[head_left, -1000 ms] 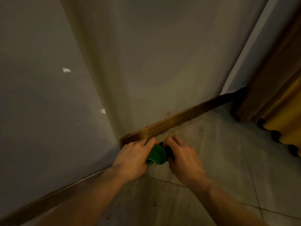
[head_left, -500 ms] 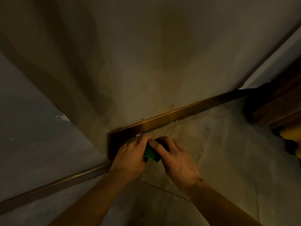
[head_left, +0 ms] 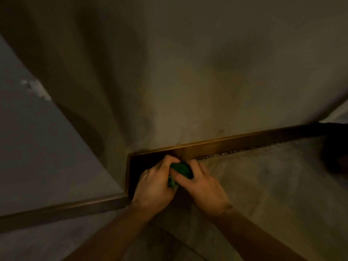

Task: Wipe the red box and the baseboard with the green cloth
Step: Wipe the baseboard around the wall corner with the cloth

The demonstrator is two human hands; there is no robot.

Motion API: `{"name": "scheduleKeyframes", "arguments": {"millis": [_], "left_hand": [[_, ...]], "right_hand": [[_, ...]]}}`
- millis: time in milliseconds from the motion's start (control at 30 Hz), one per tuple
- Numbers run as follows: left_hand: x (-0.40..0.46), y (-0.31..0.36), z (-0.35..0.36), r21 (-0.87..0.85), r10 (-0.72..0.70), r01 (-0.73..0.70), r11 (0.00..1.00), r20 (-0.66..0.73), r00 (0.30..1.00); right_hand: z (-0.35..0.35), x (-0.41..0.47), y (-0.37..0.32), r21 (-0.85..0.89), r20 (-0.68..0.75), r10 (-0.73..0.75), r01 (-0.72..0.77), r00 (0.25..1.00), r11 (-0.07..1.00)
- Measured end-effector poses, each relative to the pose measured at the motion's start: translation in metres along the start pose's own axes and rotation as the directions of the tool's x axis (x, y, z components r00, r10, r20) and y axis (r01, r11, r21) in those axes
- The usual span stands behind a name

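From the head view, both hands met low at a wall corner, bunched around a green cloth (head_left: 181, 170). The left hand (head_left: 153, 183) had its fingers curled over the cloth's left side, its grip clamped on the fabric, with the knuckles right up against the baseboard (head_left: 235, 146). The right hand (head_left: 204, 187) pinched the cloth from the other side, thumb lying across the front of the wad and fingers curled behind it, so its grip was likewise clamped on the cloth. Only a small patch of green showed between the two hands, at the foot of the baseboard where it met the floor (head_left: 273, 185). The baseboard was a dark brown, slightly glossy strip; one run went right along the wall (head_left: 188, 72), and another run continued lower left past the jutting corner. A pale chipped spot (head_left: 37, 89) marked the grey wall face at left. The floor looked dull and grey, with a gritty line along the baseboard's lower edge to the right of the hands. A dark shape sat at the far right edge, too dim to tell what it was.
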State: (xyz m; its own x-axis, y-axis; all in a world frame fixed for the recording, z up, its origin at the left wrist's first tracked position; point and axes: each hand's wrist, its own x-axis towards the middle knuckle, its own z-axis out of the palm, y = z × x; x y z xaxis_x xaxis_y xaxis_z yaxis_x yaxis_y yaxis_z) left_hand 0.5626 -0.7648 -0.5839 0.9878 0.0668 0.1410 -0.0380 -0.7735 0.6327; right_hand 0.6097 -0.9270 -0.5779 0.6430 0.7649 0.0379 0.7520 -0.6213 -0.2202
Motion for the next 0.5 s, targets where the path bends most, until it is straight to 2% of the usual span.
{"name": "scheduleKeyframes", "arguments": {"millis": [167,233,367,500], "left_hand": [[-0.015,-0.008,0.013,-0.007,-0.073,0.073,0.997,0.003,0.997],[-0.016,-0.014,0.021,0.031,-0.1,0.1,0.994,-0.004,0.995],[-0.025,-0.026,0.043,0.281,-0.182,0.171,0.944,0.012,0.983],[-0.035,-0.037,0.064,0.46,-0.262,0.215,0.862,0.04,0.964]], "right_hand": [[0.006,0.002,-0.002,0.024,0.006,-0.012,0.012,1.0,1.0],[0.009,0.001,0.005,0.044,-0.014,0.051,-0.05,0.999,0.998],[0.012,-0.001,0.026,0.13,-0.065,0.259,-0.249,0.964,0.96],[0.015,0.0,0.028,0.095,-0.05,0.203,-0.198,0.978,0.976]]}}
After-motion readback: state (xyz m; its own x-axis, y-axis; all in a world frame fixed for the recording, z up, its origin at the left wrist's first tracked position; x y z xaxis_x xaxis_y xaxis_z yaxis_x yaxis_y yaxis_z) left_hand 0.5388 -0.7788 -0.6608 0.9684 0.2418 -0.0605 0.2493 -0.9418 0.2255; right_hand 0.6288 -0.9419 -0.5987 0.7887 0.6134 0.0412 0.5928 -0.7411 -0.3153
